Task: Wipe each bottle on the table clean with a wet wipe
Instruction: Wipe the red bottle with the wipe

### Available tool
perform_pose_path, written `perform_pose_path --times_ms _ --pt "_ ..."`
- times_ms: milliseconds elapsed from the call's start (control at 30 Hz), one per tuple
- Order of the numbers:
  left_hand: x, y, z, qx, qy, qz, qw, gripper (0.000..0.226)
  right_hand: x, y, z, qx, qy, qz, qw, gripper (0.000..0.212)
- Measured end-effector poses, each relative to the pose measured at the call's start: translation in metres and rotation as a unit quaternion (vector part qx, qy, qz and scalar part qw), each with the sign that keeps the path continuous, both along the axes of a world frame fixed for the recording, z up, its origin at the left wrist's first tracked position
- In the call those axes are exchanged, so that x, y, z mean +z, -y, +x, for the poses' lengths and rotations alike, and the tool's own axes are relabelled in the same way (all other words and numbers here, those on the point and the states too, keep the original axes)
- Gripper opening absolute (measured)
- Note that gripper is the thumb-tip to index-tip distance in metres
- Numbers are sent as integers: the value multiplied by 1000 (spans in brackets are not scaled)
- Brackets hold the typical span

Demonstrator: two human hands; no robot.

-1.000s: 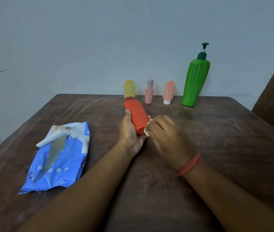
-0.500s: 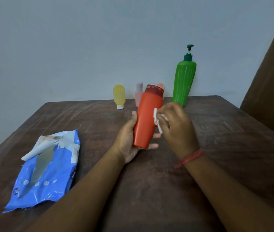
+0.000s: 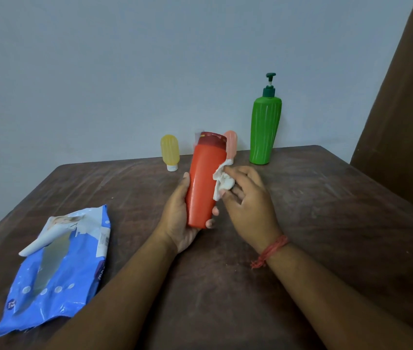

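My left hand [image 3: 179,218] grips the lower part of an orange bottle [image 3: 204,183] with a dark red cap, held nearly upright above the table [image 3: 326,223]. Against the bottle's right side my right hand [image 3: 248,205] pinches a crumpled white wet wipe [image 3: 222,184]. At the table's far edge stand a small yellow bottle [image 3: 170,152], a peach bottle [image 3: 232,144] half hidden behind the orange one, and a tall green pump bottle [image 3: 264,130]. Only a sliver of a pink bottle [image 3: 198,136] shows behind the orange cap.
A blue wet wipe pack [image 3: 56,269] lies at the near left of the table with its white flap peeled open. A brown panel [image 3: 407,122] rises at the right beside the table. A grey wall stands right behind the bottles.
The orange bottle went from lying tilted away to nearly upright in my left hand. My right hand moved with the wipe from the bottle's base up along its right side.
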State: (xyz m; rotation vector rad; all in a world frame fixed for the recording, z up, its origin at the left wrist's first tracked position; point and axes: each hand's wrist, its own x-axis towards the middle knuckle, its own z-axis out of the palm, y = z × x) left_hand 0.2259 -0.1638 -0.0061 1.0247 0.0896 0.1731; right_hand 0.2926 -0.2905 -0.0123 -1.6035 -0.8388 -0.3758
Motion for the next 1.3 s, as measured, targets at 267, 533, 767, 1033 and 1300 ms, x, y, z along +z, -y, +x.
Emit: perform_pose_path --times_ms 267,533,767,1033,1300 --pt "-5 7 -1 -75 -11 149 986 63 31 37 34 -171 49 52 983 30" --pt "-1 9 -5 -110 3 280 954 43 43 47 34 -36 -67 140 987 24" --pt "0 7 -7 -73 -6 233 970 49 39 53 40 -1 -74 88 993 14" --pt "2 6 -7 -53 -20 146 988 51 29 39 39 31 -156 183 970 10" --pt "5 11 -6 -57 -14 -12 998 60 15 9 4 130 -282 265 913 21"
